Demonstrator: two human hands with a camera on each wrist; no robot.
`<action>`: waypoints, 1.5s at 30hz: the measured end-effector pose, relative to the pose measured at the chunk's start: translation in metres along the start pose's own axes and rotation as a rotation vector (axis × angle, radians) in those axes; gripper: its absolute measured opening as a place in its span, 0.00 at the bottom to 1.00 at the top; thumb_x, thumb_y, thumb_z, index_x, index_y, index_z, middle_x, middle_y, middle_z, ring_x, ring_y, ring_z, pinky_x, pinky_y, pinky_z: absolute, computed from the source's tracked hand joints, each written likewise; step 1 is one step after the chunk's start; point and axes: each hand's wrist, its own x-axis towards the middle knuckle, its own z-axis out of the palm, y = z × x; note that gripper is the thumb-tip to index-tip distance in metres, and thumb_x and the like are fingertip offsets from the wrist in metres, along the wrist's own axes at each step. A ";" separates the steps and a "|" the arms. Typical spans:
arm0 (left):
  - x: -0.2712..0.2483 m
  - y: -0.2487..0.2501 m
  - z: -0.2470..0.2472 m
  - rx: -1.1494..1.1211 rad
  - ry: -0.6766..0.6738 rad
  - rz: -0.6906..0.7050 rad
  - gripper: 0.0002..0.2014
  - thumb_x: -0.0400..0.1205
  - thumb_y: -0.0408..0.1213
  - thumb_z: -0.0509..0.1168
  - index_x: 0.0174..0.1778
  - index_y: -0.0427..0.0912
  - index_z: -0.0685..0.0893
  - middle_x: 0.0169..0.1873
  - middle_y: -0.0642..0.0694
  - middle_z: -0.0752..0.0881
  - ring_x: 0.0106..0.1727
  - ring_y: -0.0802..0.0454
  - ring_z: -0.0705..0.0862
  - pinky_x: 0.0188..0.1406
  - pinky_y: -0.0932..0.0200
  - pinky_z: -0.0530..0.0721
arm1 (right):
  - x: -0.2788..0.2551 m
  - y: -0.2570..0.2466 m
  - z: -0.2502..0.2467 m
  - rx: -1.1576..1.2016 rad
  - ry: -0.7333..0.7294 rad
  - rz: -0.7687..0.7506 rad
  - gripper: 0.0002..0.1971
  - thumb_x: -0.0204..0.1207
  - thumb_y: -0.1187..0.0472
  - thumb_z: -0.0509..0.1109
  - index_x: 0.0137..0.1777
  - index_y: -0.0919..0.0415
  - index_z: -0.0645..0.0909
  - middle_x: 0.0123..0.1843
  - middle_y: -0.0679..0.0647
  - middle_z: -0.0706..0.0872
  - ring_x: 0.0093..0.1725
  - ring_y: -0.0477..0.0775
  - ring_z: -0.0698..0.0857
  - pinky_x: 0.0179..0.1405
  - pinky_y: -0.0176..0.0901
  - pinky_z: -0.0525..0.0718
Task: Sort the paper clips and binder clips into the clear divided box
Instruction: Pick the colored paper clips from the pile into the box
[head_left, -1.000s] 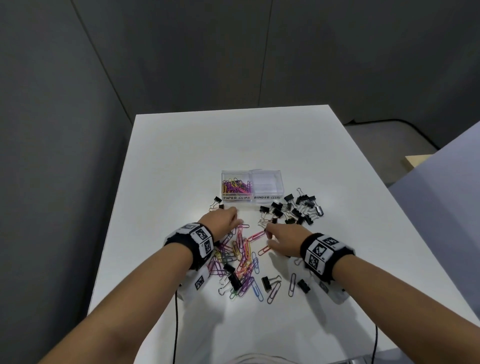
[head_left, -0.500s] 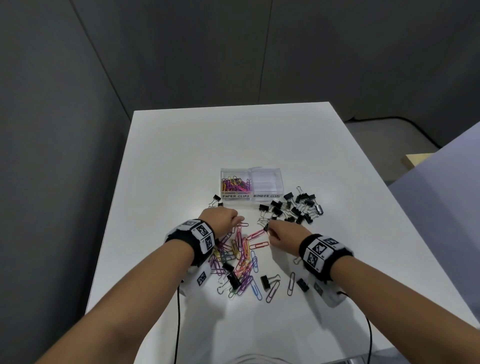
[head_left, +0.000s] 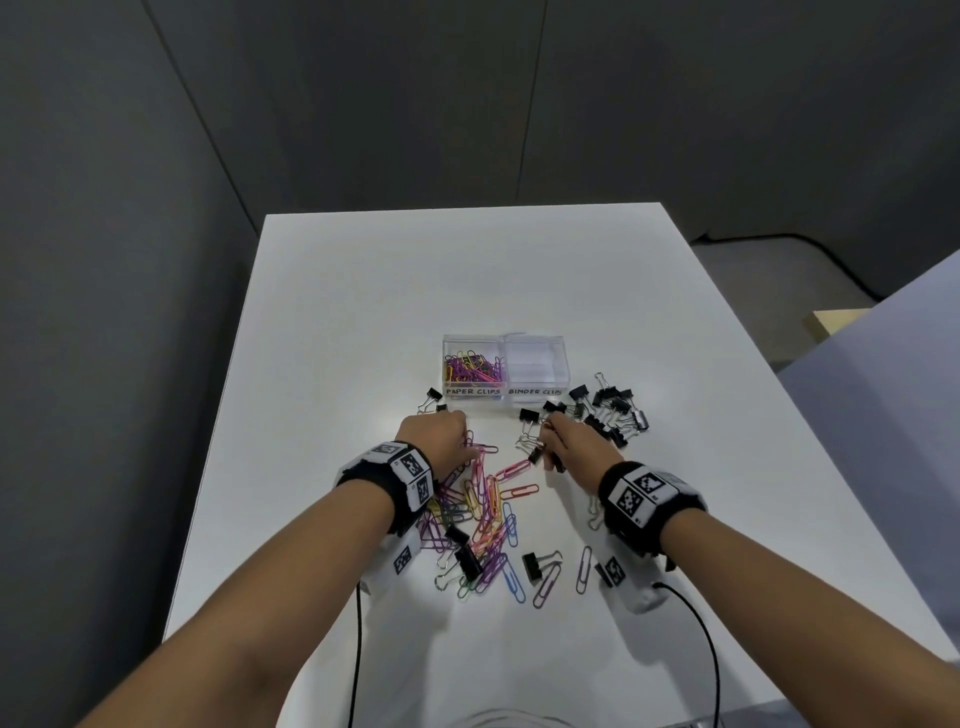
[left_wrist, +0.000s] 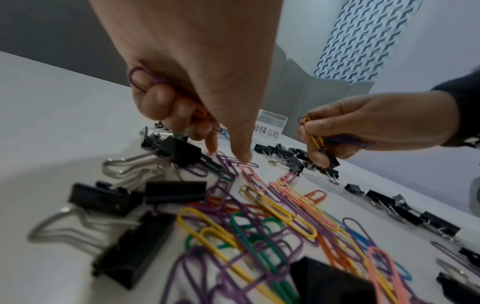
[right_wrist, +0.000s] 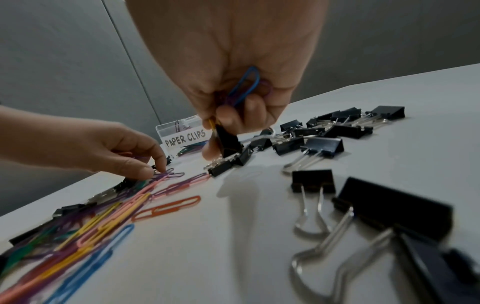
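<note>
Box (head_left: 506, 366) mid-table (head_left: 363, 322): paper clips (head_left: 472, 368) in left cell. Your left hand (head_left: 434, 436) clutches clips, fingertips on loose pile (head_left: 483, 512). Your right hand (head_left: 576, 449) clutches clips, pinches binder clip (right_wrist: 228, 140).

The camera on my head looks forward and steeply down over both forearms onto the white table (head_left: 363, 312), from well above. The camera on my left wrist sits close over the tabletop, facing along my left hand (left_wrist: 197, 67) toward the far right. The camera on my right wrist, equally low, faces along my right hand (right_wrist: 241, 67) toward the far left. All three share the clear divided box (head_left: 506, 371) and loose paper clips (head_left: 485, 499).
</note>
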 end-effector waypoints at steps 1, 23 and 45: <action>0.001 0.001 0.000 0.002 0.002 -0.004 0.24 0.81 0.56 0.60 0.62 0.40 0.77 0.57 0.43 0.85 0.56 0.44 0.85 0.51 0.52 0.82 | 0.000 0.001 0.001 0.013 0.019 0.003 0.10 0.86 0.59 0.51 0.44 0.57 0.68 0.33 0.47 0.81 0.32 0.47 0.77 0.39 0.43 0.74; 0.004 0.028 -0.007 -0.228 0.117 0.164 0.18 0.86 0.51 0.55 0.65 0.47 0.81 0.56 0.47 0.88 0.52 0.47 0.87 0.47 0.55 0.84 | 0.004 0.006 -0.013 0.241 0.248 0.047 0.11 0.86 0.59 0.52 0.46 0.62 0.72 0.35 0.51 0.73 0.33 0.49 0.70 0.32 0.38 0.67; 0.007 0.016 0.000 -0.021 -0.041 0.009 0.22 0.79 0.53 0.65 0.61 0.40 0.80 0.63 0.42 0.79 0.59 0.43 0.83 0.57 0.49 0.81 | 0.000 -0.022 0.019 -0.613 -0.240 -0.145 0.16 0.86 0.54 0.52 0.69 0.62 0.66 0.54 0.60 0.87 0.50 0.63 0.86 0.48 0.51 0.82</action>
